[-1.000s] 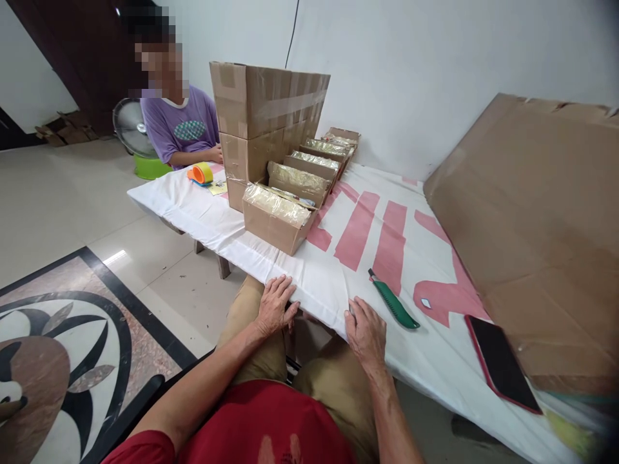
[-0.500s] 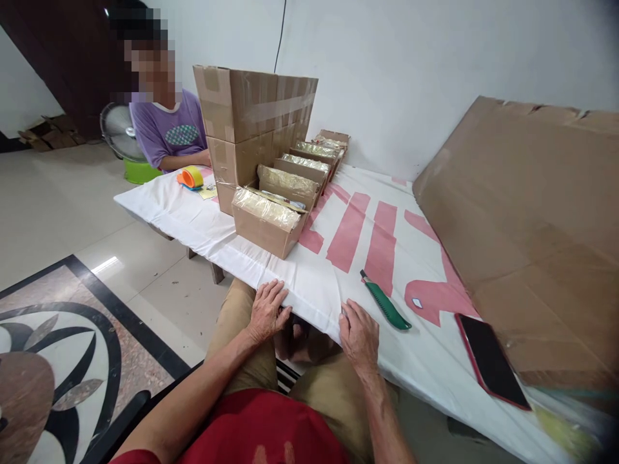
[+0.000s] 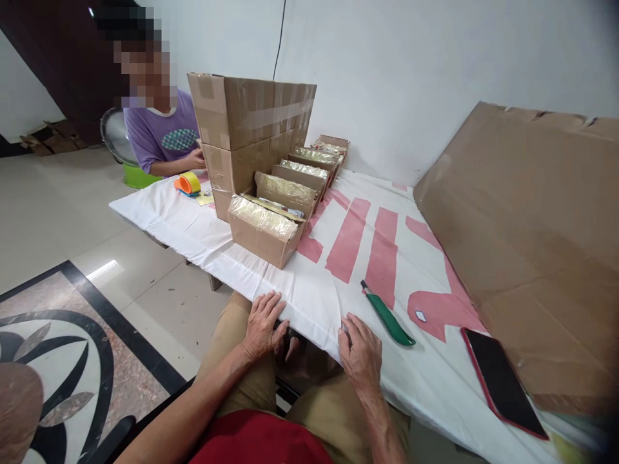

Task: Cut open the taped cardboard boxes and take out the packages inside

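Observation:
My left hand [image 3: 262, 324] rests on the near edge of the white cloth-covered table [image 3: 309, 293], fingers spread flat and empty. My right hand [image 3: 360, 350] lies on the same edge a little to the right, fingers loosely curled over the cloth, holding nothing. A green utility knife [image 3: 388, 314] lies on the cloth just beyond my right hand. A row of small open cardboard boxes [image 3: 264, 227] filled with plastic-wrapped contents runs away from me, beside taller taped cartons [image 3: 251, 132].
A phone with a red case [image 3: 504, 382] lies near the right edge. A large flat cardboard sheet [image 3: 532, 219] leans against the wall at right. Across the table sits a person in a purple shirt [image 3: 162, 135], with tape rolls [image 3: 188, 183] nearby. A fan stands behind.
Both hands stay on the table edge; the view has shifted slightly, so everything sits a bit lower and to the left. The other person's hand has moved toward the cartons.

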### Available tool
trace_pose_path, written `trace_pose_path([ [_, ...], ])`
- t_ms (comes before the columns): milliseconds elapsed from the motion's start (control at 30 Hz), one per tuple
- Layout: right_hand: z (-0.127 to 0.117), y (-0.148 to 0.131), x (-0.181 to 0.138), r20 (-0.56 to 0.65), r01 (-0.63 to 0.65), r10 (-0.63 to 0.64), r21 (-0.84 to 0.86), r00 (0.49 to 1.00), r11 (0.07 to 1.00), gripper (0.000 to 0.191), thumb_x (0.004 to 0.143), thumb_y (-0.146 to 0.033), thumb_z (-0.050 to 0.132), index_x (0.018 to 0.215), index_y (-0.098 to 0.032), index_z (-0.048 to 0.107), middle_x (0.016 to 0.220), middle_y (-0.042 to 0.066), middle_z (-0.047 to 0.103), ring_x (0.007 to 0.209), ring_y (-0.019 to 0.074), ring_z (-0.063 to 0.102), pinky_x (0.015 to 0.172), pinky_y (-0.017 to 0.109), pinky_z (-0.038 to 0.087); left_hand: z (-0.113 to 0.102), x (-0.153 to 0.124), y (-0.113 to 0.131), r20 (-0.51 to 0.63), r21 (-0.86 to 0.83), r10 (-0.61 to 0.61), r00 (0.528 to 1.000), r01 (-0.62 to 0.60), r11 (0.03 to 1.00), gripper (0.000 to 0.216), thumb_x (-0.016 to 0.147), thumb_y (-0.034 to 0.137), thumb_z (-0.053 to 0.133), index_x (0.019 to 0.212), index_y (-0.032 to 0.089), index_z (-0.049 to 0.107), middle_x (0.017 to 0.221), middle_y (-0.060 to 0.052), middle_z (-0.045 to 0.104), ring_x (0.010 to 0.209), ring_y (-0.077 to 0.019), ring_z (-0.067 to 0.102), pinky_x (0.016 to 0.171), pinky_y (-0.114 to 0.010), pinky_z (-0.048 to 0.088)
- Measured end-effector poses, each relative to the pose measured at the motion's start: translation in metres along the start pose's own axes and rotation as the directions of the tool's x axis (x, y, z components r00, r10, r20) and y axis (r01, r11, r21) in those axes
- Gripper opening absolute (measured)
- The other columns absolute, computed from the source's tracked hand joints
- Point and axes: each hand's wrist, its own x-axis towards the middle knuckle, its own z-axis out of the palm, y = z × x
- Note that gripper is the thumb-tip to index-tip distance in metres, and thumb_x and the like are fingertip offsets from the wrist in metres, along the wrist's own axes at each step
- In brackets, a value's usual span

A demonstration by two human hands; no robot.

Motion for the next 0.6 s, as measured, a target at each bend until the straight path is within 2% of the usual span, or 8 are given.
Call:
trace_pose_path([
  [333,0.0006,0.0038,-0.0017,0.02,-0.021,0.021,-0.025,1.0,0.999,0.038,0.103,-0.033,0.04,0.11,-0.02,0.074,0.12,0.013,0.076,0.112,0.0269,0.067,0.095,0.04,0.047,0.0006,0.0007,-0.0005,0.009,-0.008,0.007,1.0,-0.007,1.0,0.037,0.098,0.034,0.055,0.13,0.019,0.067,0.142,-0.015,0.066,0.139,-0.0326,0.056,0.116,-0.056,0.044],
  [600,0.001,0.0094,0.0019,-0.02,0.051,-0.051,-0.032,0.998,0.998,0.043,0.105,-0.04,0.038,0.107,-0.017,0.075,0.116,0.015,0.077,0.107,0.0292,0.071,0.089,0.04,0.049,0.001,0.003,0.0022,0.016,-0.022,-0.01,1.0,0.01,1.0,0.04,0.097,0.036,0.054,0.129,0.016,0.067,0.144,-0.018,0.065,0.14,-0.0338,0.055,0.116,-0.057,0.043],
])
